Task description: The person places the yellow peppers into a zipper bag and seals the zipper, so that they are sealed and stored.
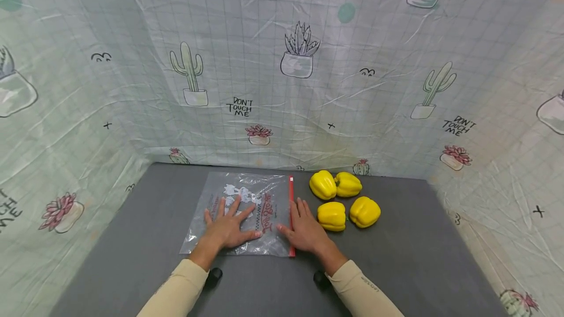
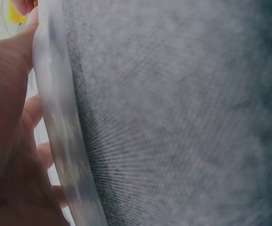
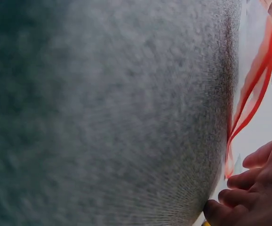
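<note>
A clear plastic zip bag (image 1: 275, 185) with red printing lies flat on the dark table, its red-edged side to the right. My left hand (image 1: 226, 229) rests on the bag with fingers spread. Over the red edge (image 3: 263, 70) lies my right hand (image 1: 306, 226), fingers straight and thumb toward the bag's middle. The right wrist view shows that red edge as two strips, parted along part of their length. In the left wrist view, my left thumb (image 2: 13, 52) touches the bag's near edge (image 2: 60, 94). Just right of my right hand sit several yellow bell peppers (image 1: 332, 216).
The grey tabletop (image 1: 418, 258) spreads out around the bag and peppers. A cactus-print sheet (image 1: 246, 72) hangs behind the table and along both sides. Dark round objects (image 1: 214, 275) show by each wrist.
</note>
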`<move>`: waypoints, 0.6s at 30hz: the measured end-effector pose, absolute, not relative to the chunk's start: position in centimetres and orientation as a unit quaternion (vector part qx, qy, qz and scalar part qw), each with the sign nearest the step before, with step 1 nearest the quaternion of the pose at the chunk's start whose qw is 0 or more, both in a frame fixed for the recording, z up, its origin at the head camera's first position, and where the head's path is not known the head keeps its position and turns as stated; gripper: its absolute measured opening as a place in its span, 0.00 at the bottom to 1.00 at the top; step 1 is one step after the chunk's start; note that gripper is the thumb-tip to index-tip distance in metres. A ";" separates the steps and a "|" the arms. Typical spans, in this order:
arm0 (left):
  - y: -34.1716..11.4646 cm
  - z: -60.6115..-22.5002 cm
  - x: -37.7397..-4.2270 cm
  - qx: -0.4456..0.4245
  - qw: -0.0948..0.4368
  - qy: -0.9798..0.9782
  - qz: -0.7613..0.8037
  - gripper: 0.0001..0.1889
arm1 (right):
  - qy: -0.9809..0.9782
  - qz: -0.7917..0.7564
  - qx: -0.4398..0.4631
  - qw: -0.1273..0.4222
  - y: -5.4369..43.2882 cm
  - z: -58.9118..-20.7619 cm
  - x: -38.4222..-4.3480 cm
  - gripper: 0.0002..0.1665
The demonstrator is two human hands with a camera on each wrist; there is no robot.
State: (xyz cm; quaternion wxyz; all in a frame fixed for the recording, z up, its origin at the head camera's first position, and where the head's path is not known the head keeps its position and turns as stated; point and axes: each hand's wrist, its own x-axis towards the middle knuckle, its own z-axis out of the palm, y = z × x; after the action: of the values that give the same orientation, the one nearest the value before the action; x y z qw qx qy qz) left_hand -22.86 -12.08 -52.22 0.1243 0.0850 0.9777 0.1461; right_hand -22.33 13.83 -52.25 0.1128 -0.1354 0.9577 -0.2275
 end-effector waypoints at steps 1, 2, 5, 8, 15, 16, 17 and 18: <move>-12.1 -52.2 -22.9 0.085 0.125 0.978 0.146 0.47 | 0.957 -0.226 -0.137 0.117 13.9 -52.3 -22.4 0.55; -12.1 -52.2 -22.9 0.085 0.125 0.978 0.145 0.47 | 0.957 -0.225 -0.138 0.120 13.9 -52.4 -22.4 0.55; -12.2 -52.2 -22.9 0.089 0.122 0.978 0.143 0.48 | 0.956 -0.226 -0.140 0.125 14.1 -52.6 -22.5 0.55; -12.3 -52.3 -23.0 0.093 0.120 0.978 0.141 0.48 | 0.954 -0.231 -0.143 0.126 14.2 -52.6 -22.4 0.54; -12.6 -52.2 -23.0 0.104 0.113 0.979 0.137 0.49 | 0.949 -0.242 -0.168 0.117 14.4 -52.4 -22.1 0.44; -12.7 -52.2 -23.1 0.106 0.111 0.978 0.138 0.49 | 0.947 -0.243 -0.172 0.118 14.4 -52.4 -22.1 0.43; -12.7 -52.1 -23.0 0.108 0.111 0.978 0.138 0.49 | 0.946 -0.246 -0.176 0.118 14.5 -52.3 -22.0 0.41; -12.8 -52.1 -23.0 0.109 0.110 0.978 0.139 0.49 | 0.945 -0.249 -0.178 0.119 14.5 -52.2 -22.0 0.40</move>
State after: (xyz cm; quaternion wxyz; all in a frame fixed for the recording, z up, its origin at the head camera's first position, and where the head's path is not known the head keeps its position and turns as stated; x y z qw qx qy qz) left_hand -23.03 -12.80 -52.06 0.1100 0.1094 0.9781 0.1386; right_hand -22.04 14.54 -52.19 0.1189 -0.1776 0.9447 -0.2486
